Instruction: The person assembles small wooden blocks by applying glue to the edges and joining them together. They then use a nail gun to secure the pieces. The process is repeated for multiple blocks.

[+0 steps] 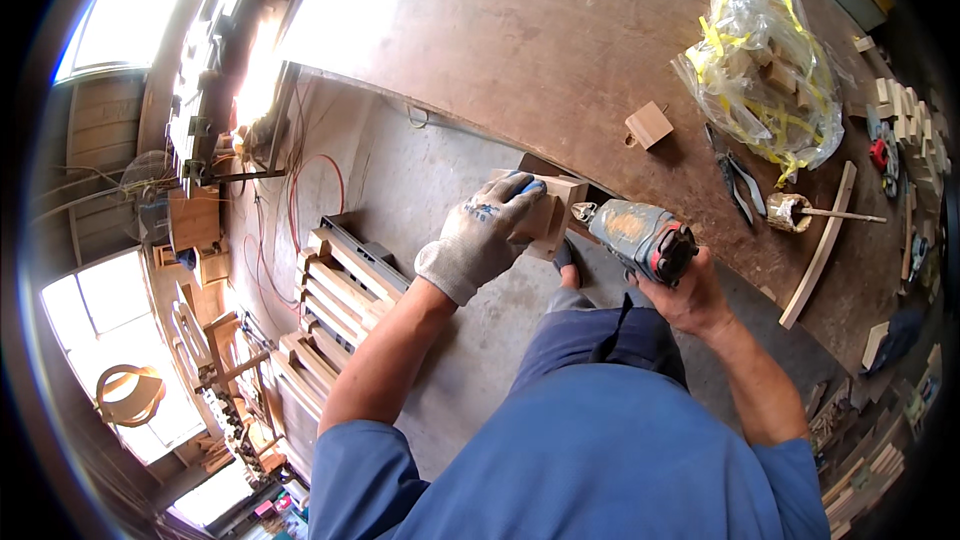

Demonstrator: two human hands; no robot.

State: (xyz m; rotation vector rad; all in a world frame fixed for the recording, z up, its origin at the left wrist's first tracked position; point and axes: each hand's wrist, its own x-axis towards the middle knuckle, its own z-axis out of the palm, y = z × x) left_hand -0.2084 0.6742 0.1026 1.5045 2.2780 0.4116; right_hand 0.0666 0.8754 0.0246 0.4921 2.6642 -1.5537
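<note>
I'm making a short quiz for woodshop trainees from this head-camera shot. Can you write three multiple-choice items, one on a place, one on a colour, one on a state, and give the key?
1. Where does the clear plastic bag of wood offcuts lie?
A. on the workbench
B. on the floor
C. on the slatted pallet

2. What colour is the glove on the left hand?
A. red
B. grey with blue fingertips
C. yellow

3. How is the right hand?
A. empty and open
B. gloved
C. bare, gripping a power tool

Key: 1 A, the bag rests on the brown workbench; 2 B, the grey glove holds a wooden block; 3 C, bare fingers wrap the power tool.
</note>
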